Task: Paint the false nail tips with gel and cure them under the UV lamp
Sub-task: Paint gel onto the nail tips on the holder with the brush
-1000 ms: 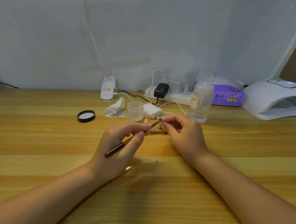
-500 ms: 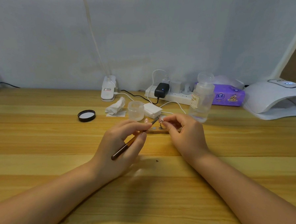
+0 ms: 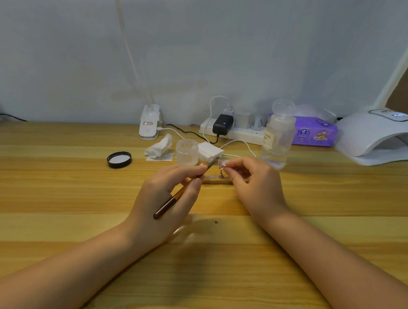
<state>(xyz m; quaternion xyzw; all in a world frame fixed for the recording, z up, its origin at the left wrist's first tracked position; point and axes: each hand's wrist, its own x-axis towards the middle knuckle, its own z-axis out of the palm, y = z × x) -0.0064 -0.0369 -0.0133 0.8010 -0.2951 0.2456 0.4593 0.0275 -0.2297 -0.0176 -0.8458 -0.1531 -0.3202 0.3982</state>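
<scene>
While the left hand [image 3: 165, 199] gripped a brown-handled brush [image 3: 172, 201] between thumb and curled fingers, its bristle end pointed up and to the right toward a false nail tip [image 3: 220, 164] that the right hand [image 3: 256, 183] pinched between thumb and forefinger. The brush's tip lay just beside the nail tip; whether the two touched could not be told. Both hands hovered low over a wooden table [image 3: 54, 193], and directly behind them lay a small wooden holder strip [image 3: 217, 180] with a round metal disc and a short metal stand on top, its right end hidden by the right hand. Just behind the left hand stood a frosted jar [image 3: 187, 152] without its lid, and a black lid [image 3: 119, 159] lay well to its left. A crumpled tissue [image 3: 159, 148] and a stack of white pads [image 3: 210, 151] flanked the jar. A clear pump bottle [image 3: 278, 137] with a label stood behind the right hand. Along the back wall sat a white lamp base [image 3: 149, 123], a white power strip [image 3: 239, 132] with a black adapter plugged in, and a purple tissue pack [image 3: 315, 133]. The white UV lamp [image 3: 378, 137] stood at the far right of the table, well apart from the nail tip.
</scene>
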